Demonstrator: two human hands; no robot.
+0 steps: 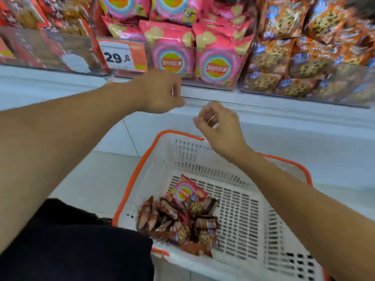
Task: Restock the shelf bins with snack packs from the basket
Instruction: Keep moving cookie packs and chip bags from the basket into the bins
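Both my hands hung loosely curled and empty, left hand (160, 92) by the pink bin (190, 63), right hand (218, 126) above the basket (129, 189), nearer the snack packs (182, 218) below.

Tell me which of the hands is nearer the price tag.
Left. The left hand hangs just below and right of the price tag; the right hand is lower and farther right, above the basket.

- A pale grey tiled floor (113, 142) fills the 9 o'clock side, its dark grout lines showing.
- A white shelf ledge (284, 110) crosses from 9 to 3 o'clock under even light.
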